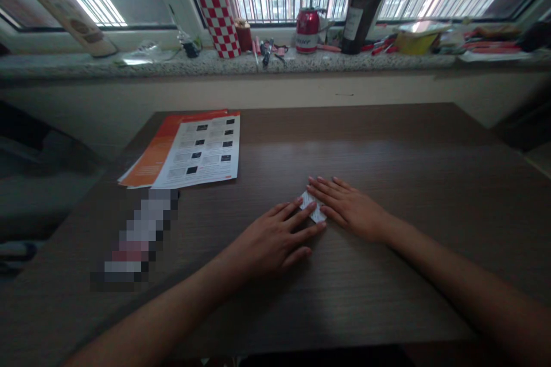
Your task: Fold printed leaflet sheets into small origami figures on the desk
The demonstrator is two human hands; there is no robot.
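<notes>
A small white piece of paper (313, 207), with faint print or lines on it, lies flat on the brown table (365, 298). My left hand (279, 238) rests over its near left side with the fingers spread, fingertips touching the paper. From the right, my right hand (348, 206) lies flat with its fingers stretched out, touching the paper's right edge. Both hands cover parts of the paper, so its full outline and any folds are hidden.
Printed sheets (206, 149) in orange and white lie at the table's back left, with a blurred-out object (142, 235) in front. On the stone windowsill (167, 67) stand a checkered bottle (219, 26), a red can (307, 30), a dark cup (361, 17) and assorted small items.
</notes>
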